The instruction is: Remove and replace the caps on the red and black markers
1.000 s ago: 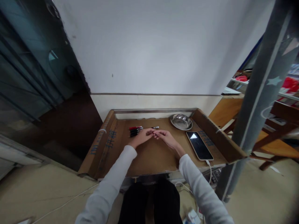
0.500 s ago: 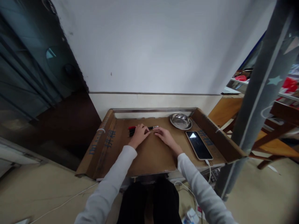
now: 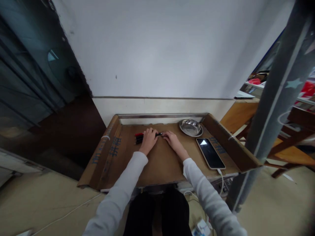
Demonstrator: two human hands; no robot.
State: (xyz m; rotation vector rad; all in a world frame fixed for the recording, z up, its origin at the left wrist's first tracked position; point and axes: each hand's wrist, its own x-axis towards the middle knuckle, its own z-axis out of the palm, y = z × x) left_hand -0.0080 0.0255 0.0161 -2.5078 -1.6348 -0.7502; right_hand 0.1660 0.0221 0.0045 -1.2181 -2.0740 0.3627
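A black pen (image 3: 159,134) lies crosswise over the cardboard between my hands. My left hand (image 3: 149,140) is closed on its left part, back of the hand upward. My right hand (image 3: 173,140) pinches its right end with thumb and fingers; the tip is hidden there. Beside my left hand, partly covered by it, lie several black pens (image 3: 139,140) and a red pen (image 3: 138,134) in a row, pointing sideways.
Cardboard with raised side walls lines the table (image 3: 162,164). A round steel dish (image 3: 191,127) sits at the back right. Nearer stands a phone (image 3: 210,153) lying flat, with a white cable (image 3: 222,183) plugged in. A grey post (image 3: 268,105) rises beyond the right wall.
My hands were together at the fingertips, then parted slightly. My left hand has moved over the pens and onto the black pen, and the right fingers have closed on its right end.
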